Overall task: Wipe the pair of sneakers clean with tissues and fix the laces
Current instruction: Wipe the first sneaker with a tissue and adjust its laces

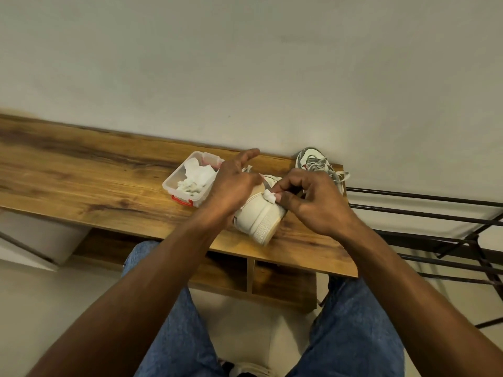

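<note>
Currently wiping: left hand [231, 183] steadies the cream sneaker [258, 216] at the bench's [95, 180] near edge, fingers spread; right hand [307, 197] pinches a tissue wad [269, 197] against its heel. Next, likely firm strokes.

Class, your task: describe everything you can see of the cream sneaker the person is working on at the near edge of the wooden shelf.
The cream sneaker lies tipped on its side on the wooden shelf, its heel towards the camera. The upper looks like smooth off-white leather with a tan panel; the pale rubber sole has a textured edge and a tan underside. The left hand steadies it from the left, fingers spread over the upper. The right hand pinches a small wad of white tissue against the heel area. Its laces are hidden.
</note>
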